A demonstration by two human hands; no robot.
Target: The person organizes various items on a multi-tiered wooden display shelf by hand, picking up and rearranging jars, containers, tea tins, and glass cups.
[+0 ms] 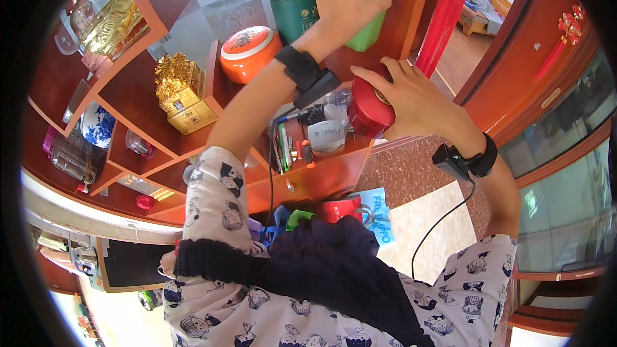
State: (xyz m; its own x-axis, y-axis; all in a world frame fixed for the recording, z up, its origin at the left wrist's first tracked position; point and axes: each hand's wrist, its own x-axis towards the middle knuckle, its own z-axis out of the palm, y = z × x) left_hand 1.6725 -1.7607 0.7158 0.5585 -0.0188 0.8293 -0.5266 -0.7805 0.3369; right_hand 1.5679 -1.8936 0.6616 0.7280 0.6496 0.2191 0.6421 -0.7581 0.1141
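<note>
My left hand [344, 7] spans a light green box [370, 33], fingers at its left side and thumb across towards its right edge. Just left of that hand is a dark green canister [291, 7] with a metallic lid, partly covered by it. My right hand [409, 94] grips a round red tin [364, 108] from the right, its fingers over the lid. The tin is at the right end of the lower shelf, close to a white container [327, 135] and several pens [284, 147].
An orange lidded jar [250, 53] and a gold ornament [185, 101] occupy the wooden cabinet [202, 152]. An orange-handled screwdriver [308, 154] lies among the pens. Below are a red bag [340, 209] and a light blue bag [378, 217]. A cable [434, 224] hangs from my right wrist device.
</note>
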